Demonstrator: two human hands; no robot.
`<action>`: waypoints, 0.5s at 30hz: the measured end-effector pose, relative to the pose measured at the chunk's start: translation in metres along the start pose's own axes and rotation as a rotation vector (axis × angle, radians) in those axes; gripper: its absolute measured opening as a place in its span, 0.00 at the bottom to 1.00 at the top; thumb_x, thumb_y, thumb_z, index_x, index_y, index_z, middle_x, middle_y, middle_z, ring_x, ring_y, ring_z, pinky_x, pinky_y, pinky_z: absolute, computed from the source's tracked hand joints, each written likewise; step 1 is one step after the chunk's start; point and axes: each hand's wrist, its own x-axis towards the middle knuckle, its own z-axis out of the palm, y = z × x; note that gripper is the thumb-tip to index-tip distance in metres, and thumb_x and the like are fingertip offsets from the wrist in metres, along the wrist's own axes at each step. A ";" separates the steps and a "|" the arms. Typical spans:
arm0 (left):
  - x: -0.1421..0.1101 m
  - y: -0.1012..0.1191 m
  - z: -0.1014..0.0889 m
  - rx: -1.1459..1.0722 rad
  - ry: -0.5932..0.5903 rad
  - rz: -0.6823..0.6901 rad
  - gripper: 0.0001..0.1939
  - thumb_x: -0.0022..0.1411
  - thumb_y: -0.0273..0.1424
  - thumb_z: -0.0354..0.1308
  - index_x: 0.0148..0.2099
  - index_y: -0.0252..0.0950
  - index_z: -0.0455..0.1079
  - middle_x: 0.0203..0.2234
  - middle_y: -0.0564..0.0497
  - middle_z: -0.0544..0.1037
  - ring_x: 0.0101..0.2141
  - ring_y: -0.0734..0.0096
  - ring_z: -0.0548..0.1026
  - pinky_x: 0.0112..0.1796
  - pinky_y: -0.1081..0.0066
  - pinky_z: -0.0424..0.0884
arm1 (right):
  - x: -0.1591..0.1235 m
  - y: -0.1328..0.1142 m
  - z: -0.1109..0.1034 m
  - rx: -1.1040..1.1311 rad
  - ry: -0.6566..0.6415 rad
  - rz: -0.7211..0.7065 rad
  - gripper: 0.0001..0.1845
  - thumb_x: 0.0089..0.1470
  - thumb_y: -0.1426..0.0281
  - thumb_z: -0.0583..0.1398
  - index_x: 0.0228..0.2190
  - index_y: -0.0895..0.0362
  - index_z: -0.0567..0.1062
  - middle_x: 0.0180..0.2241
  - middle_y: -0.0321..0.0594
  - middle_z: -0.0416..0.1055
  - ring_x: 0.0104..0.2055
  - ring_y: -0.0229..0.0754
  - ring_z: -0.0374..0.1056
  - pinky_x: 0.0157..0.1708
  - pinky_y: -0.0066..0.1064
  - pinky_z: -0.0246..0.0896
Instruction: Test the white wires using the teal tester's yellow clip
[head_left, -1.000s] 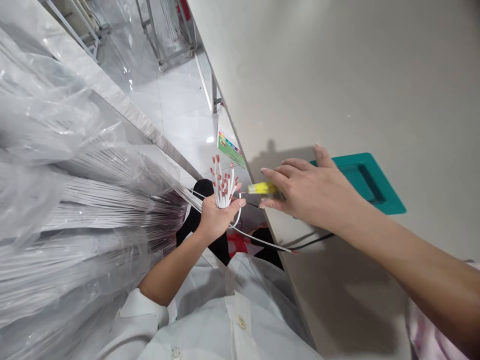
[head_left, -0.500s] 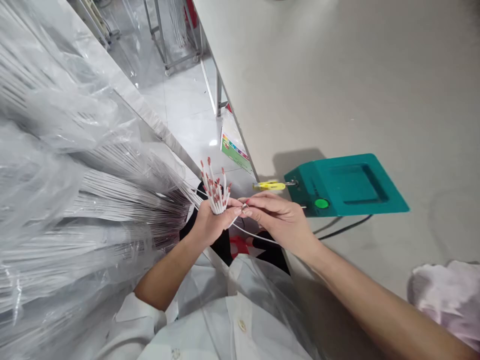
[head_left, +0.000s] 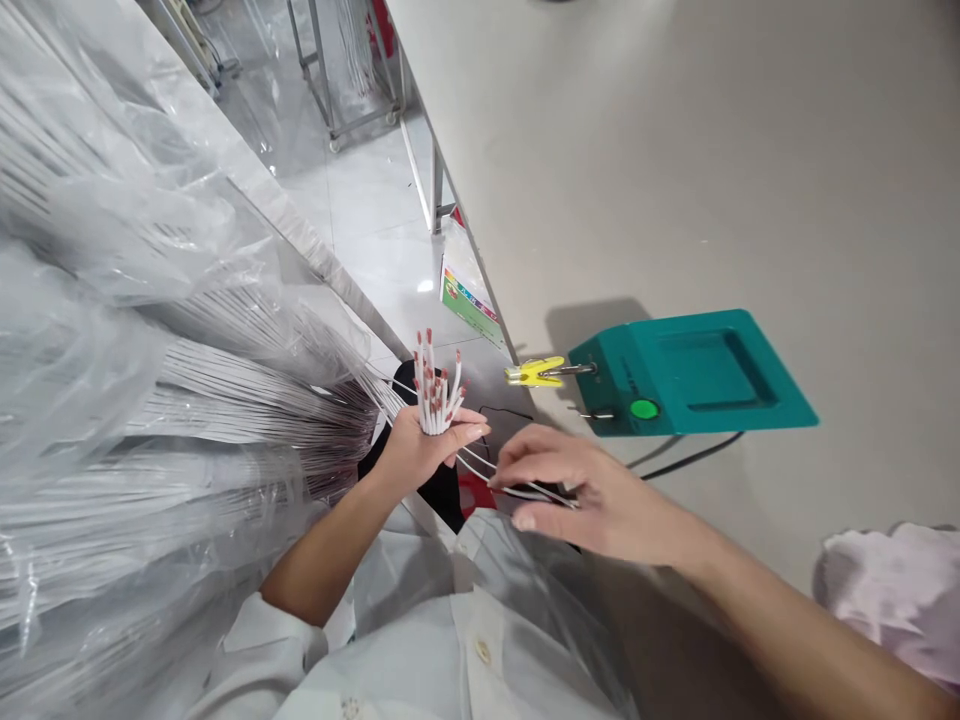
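The bundle of white wires stands in the left hand, whose fingers and thumb are wrapped around it; the reddish tips fan upward above the grip. The right hand is part open, to the right of the bundle and apart from it, with a gap between thumb and curled fingers. Loose white strands run from beneath the left hand toward that gap; whether the right hand has hold of them, I cannot tell.

At the left, clear plastic wrapping encloses long white wires, gathered close together toward the left hand. On the desk, beyond the right hand, lies a teal device with a shallow rectangular recess and a green button. A yellow clip sits on its upper metal rod, reaching out past the desk's edge. A pale pink cloth lies near the right forearm.
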 end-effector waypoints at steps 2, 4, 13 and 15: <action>0.001 0.001 0.002 0.025 0.015 0.007 0.14 0.50 0.37 0.63 0.33 0.29 0.76 0.14 0.55 0.67 0.15 0.80 0.61 0.18 0.76 0.57 | -0.003 -0.004 -0.001 -0.114 0.031 -0.053 0.09 0.50 0.63 0.62 0.32 0.53 0.79 0.31 0.41 0.73 0.30 0.37 0.69 0.28 0.27 0.65; 0.002 0.000 0.006 0.069 -0.006 0.032 0.14 0.50 0.37 0.63 0.34 0.30 0.76 0.13 0.56 0.66 0.16 0.80 0.61 0.19 0.76 0.58 | 0.000 -0.004 0.004 -0.137 0.236 -0.065 0.08 0.53 0.65 0.60 0.33 0.53 0.79 0.31 0.41 0.74 0.30 0.37 0.70 0.29 0.28 0.66; 0.000 -0.005 0.011 0.193 -0.069 0.091 0.10 0.53 0.35 0.61 0.27 0.32 0.73 0.14 0.55 0.70 0.19 0.77 0.67 0.24 0.76 0.64 | 0.022 0.008 0.023 -0.100 0.612 -0.029 0.06 0.51 0.69 0.61 0.23 0.55 0.75 0.24 0.37 0.72 0.27 0.37 0.67 0.27 0.29 0.62; 0.000 -0.005 0.009 0.123 -0.082 0.103 0.14 0.55 0.38 0.59 0.30 0.31 0.74 0.19 0.51 0.75 0.19 0.76 0.70 0.24 0.75 0.67 | 0.022 0.011 0.023 -0.022 0.609 -0.004 0.08 0.52 0.68 0.60 0.22 0.55 0.74 0.24 0.37 0.72 0.28 0.37 0.67 0.29 0.30 0.63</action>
